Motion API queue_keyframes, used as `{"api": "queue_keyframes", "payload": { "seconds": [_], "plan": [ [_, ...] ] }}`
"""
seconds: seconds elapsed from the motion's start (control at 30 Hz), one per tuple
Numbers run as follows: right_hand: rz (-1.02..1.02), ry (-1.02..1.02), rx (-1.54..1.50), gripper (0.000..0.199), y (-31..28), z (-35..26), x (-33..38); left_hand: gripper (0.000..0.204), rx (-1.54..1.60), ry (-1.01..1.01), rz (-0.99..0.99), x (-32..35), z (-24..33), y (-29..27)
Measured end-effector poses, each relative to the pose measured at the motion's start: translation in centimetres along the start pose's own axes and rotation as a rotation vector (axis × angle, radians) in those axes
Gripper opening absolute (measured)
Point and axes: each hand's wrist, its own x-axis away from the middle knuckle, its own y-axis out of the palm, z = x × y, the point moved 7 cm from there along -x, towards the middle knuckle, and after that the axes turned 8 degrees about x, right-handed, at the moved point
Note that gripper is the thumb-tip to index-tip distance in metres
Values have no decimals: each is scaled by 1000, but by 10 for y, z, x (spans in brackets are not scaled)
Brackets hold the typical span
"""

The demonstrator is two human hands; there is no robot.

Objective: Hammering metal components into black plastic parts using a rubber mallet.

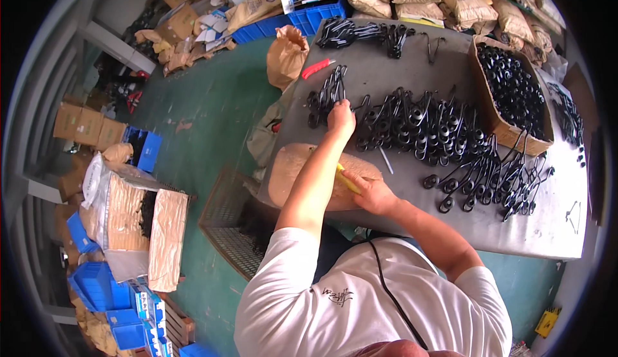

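My left hand [342, 119] reaches across the table, its fingers closed at the near end of a small bunch of black bent-wire hooks [329, 93]. Nearer my body, my right hand [374, 195] is wrapped around a yellow-handled tool [348, 179]; its working end is not clear. Beneath my arms a brown paper-like pad [293, 171] lies at the table's edge. To the right of my left hand spreads a row of black wire hooks with round ends [425, 125], and a second cluster [492, 183] fans out nearer the right side.
A red-handled cutter [317, 68] and more hooks [360, 32] lie at the table's far side. A cardboard box of black parts [546, 139] stands at right, a thin white stick [386, 160] mid-table. Left of me are a mesh crate [232, 254] and an open carton [168, 241].
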Motion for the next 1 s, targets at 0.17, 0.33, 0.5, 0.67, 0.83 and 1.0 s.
{"api": "queue_keyframes", "payload": {
  "seconds": [0.17,0.33,0.5,0.67,0.83,1.0],
  "plan": [
    [-159,108,-2,77,10,15,-3,37,59,-83,-39,-5,-2,7],
    [-131,87,-2,76,9,22,0,33,414,-301,93,13,-43,-26],
    [-338,212,-477,76,11,1,42,38,1489,-349,-98,63,-52,-76],
    [-304,369,-887,79,13,8,72,31,1491,-339,-73,123,-65,-127],
    [-204,419,-668,76,-28,-13,71,25,1278,-386,-160,158,-93,-137],
    [222,47,-267,71,-67,-60,37,19,1100,-270,58,168,-86,-167]
  ]
}}
